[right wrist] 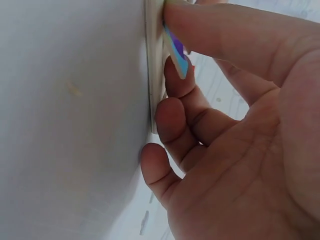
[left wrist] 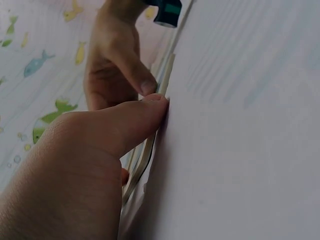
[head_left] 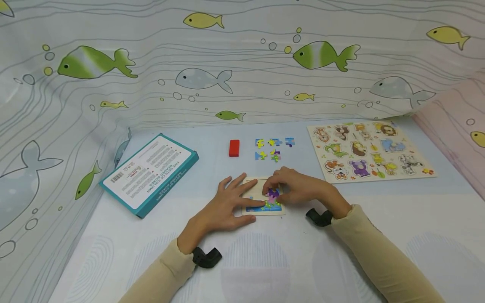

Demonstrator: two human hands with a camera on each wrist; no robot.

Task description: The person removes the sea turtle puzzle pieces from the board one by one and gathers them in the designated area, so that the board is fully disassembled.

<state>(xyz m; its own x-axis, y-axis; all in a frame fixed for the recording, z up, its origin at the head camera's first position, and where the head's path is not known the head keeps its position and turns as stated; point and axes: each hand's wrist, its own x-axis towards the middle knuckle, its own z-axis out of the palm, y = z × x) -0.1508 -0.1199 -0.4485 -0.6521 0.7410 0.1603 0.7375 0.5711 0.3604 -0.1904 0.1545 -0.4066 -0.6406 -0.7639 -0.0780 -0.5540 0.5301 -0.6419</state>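
Note:
A small wooden jigsaw tray (head_left: 270,213) lies flat before the person, its lower part filled with blue, green and pink pieces. Spread over its left side, the left hand (head_left: 226,205) rests with straight fingers; its thumb lies at the near edge. The right hand (head_left: 297,185) pinches a purple and blue puzzle piece (right wrist: 176,50) between thumb and fingers above the tray's right half. In the right wrist view this piece is tilted against the tray, and the thumb covers part of it. Several loose puzzle pieces (head_left: 260,156) lie beyond the tray.
Behind the tray stands a red block (head_left: 234,148). To the left lies a teal and white box (head_left: 151,174); to the right, a large board with animal shapes (head_left: 329,168). A fish-patterned curtain (head_left: 257,97) rises along the table's back.

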